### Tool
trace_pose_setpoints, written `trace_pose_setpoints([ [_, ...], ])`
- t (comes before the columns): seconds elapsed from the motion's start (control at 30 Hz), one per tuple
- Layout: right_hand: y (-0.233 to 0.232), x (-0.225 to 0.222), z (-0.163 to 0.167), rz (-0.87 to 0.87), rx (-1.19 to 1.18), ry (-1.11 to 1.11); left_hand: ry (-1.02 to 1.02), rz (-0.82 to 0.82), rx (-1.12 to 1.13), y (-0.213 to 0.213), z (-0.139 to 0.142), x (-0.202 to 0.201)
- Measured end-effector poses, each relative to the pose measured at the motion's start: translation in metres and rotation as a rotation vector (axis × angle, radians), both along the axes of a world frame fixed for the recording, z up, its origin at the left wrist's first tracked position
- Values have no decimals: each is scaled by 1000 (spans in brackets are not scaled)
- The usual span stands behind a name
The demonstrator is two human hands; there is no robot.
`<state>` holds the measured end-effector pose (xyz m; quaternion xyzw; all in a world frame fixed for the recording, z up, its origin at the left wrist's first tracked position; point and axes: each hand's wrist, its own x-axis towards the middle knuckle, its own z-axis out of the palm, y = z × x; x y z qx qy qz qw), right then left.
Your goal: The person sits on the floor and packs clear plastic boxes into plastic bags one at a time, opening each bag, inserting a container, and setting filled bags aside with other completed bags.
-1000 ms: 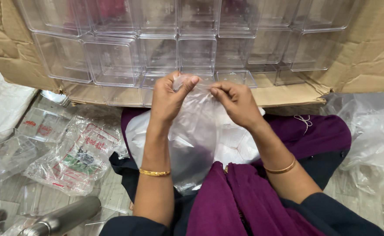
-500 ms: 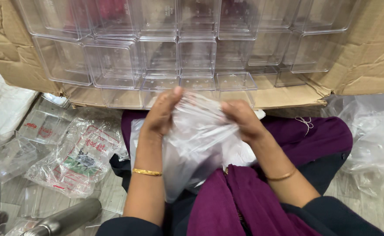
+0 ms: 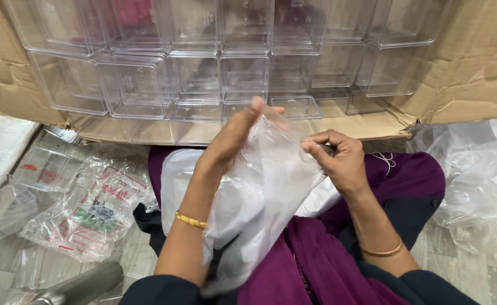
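Observation:
A clear plastic bag (image 3: 265,197) hangs over my lap between both hands. My left hand (image 3: 234,135) is flat against the bag's upper left side, fingers stretched upward, apparently reaching into its mouth. My right hand (image 3: 336,158) pinches the bag's upper right edge with curled fingers. Both wrists carry gold bangles. Purple cloth (image 3: 322,265) lies across my lap under the bag.
A large cardboard box (image 3: 474,68) lies on its side ahead, stacked with several clear plastic containers (image 3: 242,73). Printed plastic bags (image 3: 90,209) and loose clear containers (image 3: 2,206) lie on the floor at left. Crumpled clear plastic (image 3: 480,175) sits at right. A metal cylinder (image 3: 81,285) lies lower left.
My hands have dropped from in front of the box and come nearer to me. The left hand has opened flat against the bag, and the bag is now spread wider between the hands.

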<state>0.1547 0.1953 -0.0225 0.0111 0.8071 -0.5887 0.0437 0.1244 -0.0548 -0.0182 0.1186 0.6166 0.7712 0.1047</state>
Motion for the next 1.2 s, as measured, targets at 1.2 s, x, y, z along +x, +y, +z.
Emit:
trace_pose_setpoints([
  [1.2,57,20,-33,466,-1087,-204,-287,-153,482,16,-56,25],
])
